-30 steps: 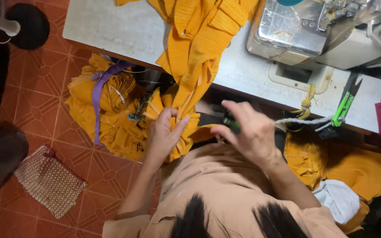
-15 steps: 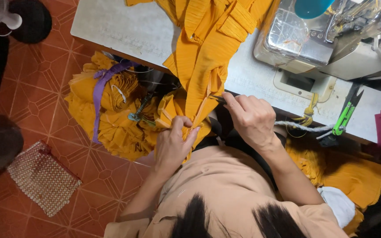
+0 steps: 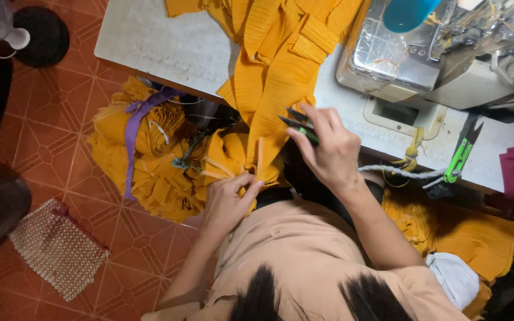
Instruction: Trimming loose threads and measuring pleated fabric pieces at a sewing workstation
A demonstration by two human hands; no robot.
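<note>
The person is trimming a long strip of pleated mustard-yellow fabric [image 3: 275,89] that hangs from the grey table [image 3: 168,47] over its near edge into the lap. The left hand [image 3: 227,202] is closed, pinching the lower gathered end of the strip just below the table edge. The right hand [image 3: 328,148] is wrapped around small green-handled thread snips [image 3: 295,122], whose dark blades point left and lie against the fabric above the left hand. The hands are apart, with the strip stretched between them. By the look of it, this is the clipping step; a clean cut would call for keeping the fabric taut and the blades set squarely on the loose end.

To the right on the table stands a grey metal sewing machine [image 3: 423,59] with a teal thread cone [image 3: 408,13] at the far edge, and a green-handled pair of scissors [image 3: 459,157] lies nearer. On the red tiled floor to the left sits a bundle of yellow fabric tied with a purple band [image 3: 144,148]. No packages, labels or signs can be made out.
</note>
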